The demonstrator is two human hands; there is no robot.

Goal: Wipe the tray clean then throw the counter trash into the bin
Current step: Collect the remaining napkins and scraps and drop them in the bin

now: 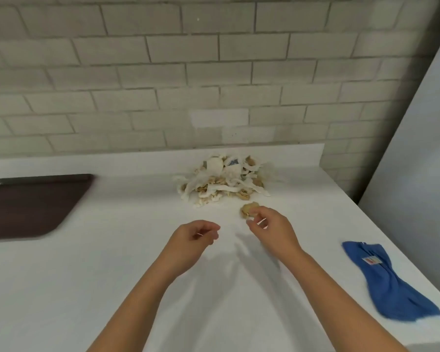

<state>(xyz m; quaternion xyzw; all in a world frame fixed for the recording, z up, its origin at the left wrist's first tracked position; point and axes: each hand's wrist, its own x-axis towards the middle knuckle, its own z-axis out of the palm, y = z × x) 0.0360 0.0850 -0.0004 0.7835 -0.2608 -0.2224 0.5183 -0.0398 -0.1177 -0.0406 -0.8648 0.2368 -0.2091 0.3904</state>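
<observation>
Right hand (272, 229) grip pinching tan scrap (248, 209); left hand (193, 240) grip loosely curled, empty; blue cloth (391, 283) label unreadable.

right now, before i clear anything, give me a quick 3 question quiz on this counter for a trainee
1. True or false: the blue cloth lies on the brown tray.
2. The trash pile sits: A on the tray; B on the counter near the tiled wall; C on the cloth.
3. Which hand is at the loose tan scrap in front of the pile?
Key: 1 false; 2 B; 3 right hand.
</observation>
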